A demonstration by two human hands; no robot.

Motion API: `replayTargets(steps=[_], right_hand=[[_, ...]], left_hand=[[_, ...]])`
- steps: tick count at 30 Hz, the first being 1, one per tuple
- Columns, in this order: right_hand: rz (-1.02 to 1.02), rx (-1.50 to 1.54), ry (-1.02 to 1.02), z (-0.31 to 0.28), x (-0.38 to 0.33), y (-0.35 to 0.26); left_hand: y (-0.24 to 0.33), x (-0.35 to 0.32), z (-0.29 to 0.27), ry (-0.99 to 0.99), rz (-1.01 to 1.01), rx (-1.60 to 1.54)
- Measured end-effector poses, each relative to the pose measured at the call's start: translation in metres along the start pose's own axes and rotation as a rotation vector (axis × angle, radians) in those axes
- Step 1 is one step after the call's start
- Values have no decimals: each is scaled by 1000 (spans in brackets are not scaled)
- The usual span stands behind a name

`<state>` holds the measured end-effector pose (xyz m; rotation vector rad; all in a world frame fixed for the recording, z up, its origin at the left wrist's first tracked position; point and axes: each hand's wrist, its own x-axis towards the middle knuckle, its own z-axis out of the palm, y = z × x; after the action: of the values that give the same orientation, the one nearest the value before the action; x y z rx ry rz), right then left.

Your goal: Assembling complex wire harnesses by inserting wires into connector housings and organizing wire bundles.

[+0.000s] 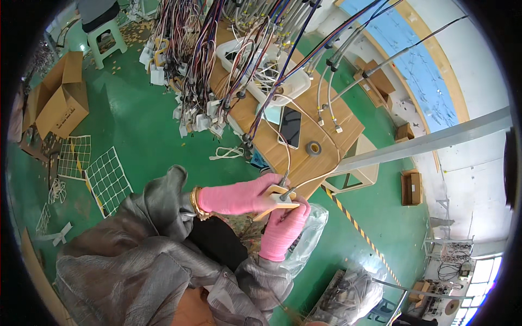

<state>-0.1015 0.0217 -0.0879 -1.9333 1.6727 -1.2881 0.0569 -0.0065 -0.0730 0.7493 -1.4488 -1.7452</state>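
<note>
Sleeves [157,255]: grey and sheer, filling the lower left; a gold bracelet [198,204] circles the left wrist.
Left hand [260,194]: pink-gloved, reaching in from the left; fingers clamped on the connector's left side.
Right hand [288,225]: pink-gloved, below and to the right of the left; fingers closed on the connector's lower right side, their exact grip partly hidden.
Connector [281,199]: white, set against a tan piece [261,215], held between both hands just off the near corner of the surface.
Wires [312,180]: thin and pale, rising from dark sleeves at the connector and crossing the surface.
Surface [266,146]: wood-toned; carries a phone [290,127], a tape roll [314,148] just beside it, and a white bin [298,87] of cables farther back.
Bundles [187,65]: many-coloured cables with white plugs, hanging at the surface's left edge.
Bag [311,239]: clear plastic, just right of the right hand.
Floor [152,130]: green; bears an open carton [64,106], white grids [109,179] and a green stool [106,41], all at left.
</note>
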Motion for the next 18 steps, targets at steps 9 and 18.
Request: replayTargets(steps=[9, 18], right_hand=[[65, 89, -87, -2, -5, -11], [89, 243, 127, 15, -10, -23]], left_hand=[[-9, -2, 14, 195, 82, 53], [-9, -12, 18, 107, 141, -107]])
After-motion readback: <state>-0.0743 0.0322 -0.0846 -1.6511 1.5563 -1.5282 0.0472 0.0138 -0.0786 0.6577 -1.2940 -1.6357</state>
